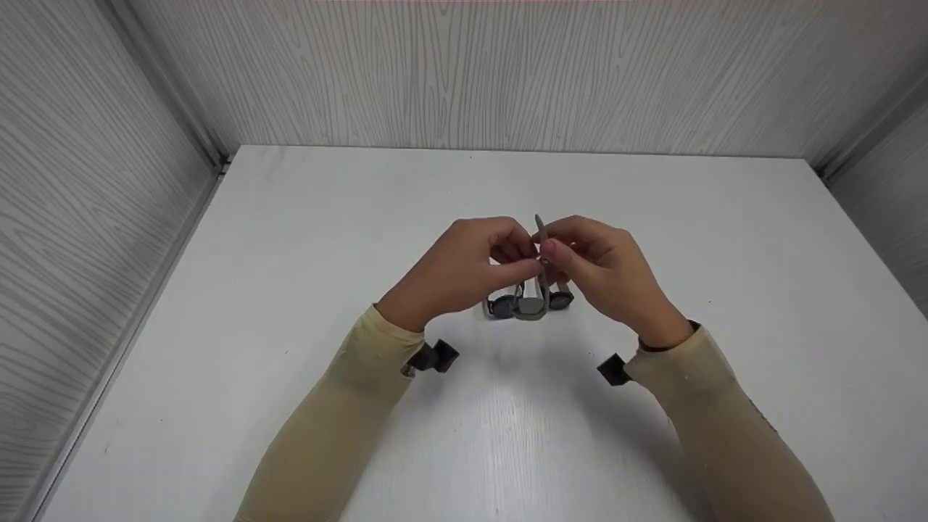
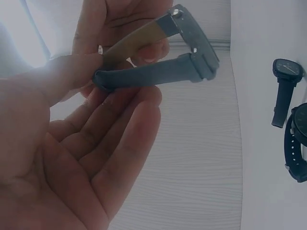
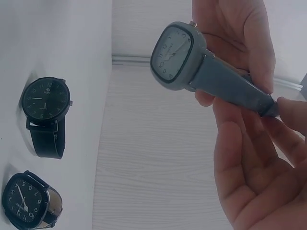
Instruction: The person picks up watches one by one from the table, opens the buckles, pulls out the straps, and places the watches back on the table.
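A grey wristwatch (image 1: 531,309) is held up between both hands, its strap bent round so the ends meet at the fingers. My left hand (image 1: 475,264) pinches the strap's buckle end between thumb and fingers. From the other side, my right hand (image 1: 607,274) pinches the strap, and one strap tip stands up above its thumb. In the right wrist view the square pale dial (image 3: 171,55) faces the camera. The left wrist view shows the grey strap (image 2: 148,74) from its side. Fingers partly hide the buckle.
On the white table (image 1: 326,217) lie a black round-dial watch (image 3: 46,100) and a black square-dial watch (image 3: 24,200), beneath the hands. Wood-grain panels (image 1: 464,72) rise behind and at both sides. A small black block (image 1: 438,356) sticks out from the left sleeve.
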Tool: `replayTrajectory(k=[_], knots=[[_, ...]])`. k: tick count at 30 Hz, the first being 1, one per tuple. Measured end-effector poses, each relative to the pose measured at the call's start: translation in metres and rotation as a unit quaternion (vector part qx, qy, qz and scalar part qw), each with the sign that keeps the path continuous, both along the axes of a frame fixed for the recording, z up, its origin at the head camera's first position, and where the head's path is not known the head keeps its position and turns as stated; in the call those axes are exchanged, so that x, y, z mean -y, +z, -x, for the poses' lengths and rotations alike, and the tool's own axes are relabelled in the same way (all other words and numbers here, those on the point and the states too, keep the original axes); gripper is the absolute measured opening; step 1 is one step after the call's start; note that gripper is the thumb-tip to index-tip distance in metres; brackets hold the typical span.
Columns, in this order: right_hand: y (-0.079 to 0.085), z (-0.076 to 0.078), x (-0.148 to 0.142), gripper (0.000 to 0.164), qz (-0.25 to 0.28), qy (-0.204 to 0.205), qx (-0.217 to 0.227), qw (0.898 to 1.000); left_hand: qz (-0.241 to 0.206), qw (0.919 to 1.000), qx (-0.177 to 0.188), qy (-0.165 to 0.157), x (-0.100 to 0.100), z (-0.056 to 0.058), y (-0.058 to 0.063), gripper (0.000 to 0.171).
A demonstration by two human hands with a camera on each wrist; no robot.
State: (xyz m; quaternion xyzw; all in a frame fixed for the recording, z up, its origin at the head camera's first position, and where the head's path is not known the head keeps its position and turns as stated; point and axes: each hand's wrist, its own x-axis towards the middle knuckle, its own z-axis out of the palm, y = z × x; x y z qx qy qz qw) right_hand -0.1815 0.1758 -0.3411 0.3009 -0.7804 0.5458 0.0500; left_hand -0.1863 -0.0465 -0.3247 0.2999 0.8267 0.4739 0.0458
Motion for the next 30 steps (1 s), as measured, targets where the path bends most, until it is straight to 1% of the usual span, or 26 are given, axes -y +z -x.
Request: replayTrajectory(k=[4,8,11,16,20,23,24,27,30], knots=[[0.001,0.0,0.0,0.012,0.007,0.007,0.011,1.0,-0.004,1.0,-0.002,0.006,0.0,-0.001,0.001,0.015],[0.002,-0.001,0.001,0.012,0.01,0.015,0.014,1.0,-0.002,0.9999,-0.011,0.01,0.0,-0.001,0.002,0.014],[0.003,-0.001,0.0,0.012,0.012,0.022,0.012,1.0,-0.001,0.9999,-0.013,0.008,-0.001,-0.001,0.002,0.014],[0.002,-0.002,-0.001,0.014,0.006,0.029,0.002,1.0,-0.011,0.9999,0.007,-0.008,-0.003,0.0,0.001,0.014],[0.001,-0.003,-0.003,0.013,-0.002,0.035,-0.008,0.999,-0.04,0.9976,0.045,-0.033,-0.003,0.002,-0.004,0.015],[0.001,-0.004,-0.003,0.013,-0.003,0.048,-0.017,0.999,-0.067,0.9936,0.076,-0.052,-0.003,0.003,-0.006,0.015],[0.001,-0.004,-0.003,0.012,-0.003,0.053,-0.018,0.998,-0.073,0.9924,0.081,-0.057,-0.002,0.003,-0.006,0.015],[0.002,-0.004,-0.002,0.011,-0.005,0.062,-0.024,0.998,-0.08,0.9912,0.081,-0.067,-0.001,0.003,-0.007,0.014],[0.003,-0.003,-0.001,0.011,-0.017,0.057,-0.035,0.998,-0.073,0.9922,0.077,-0.067,-0.001,0.004,-0.008,0.014]])
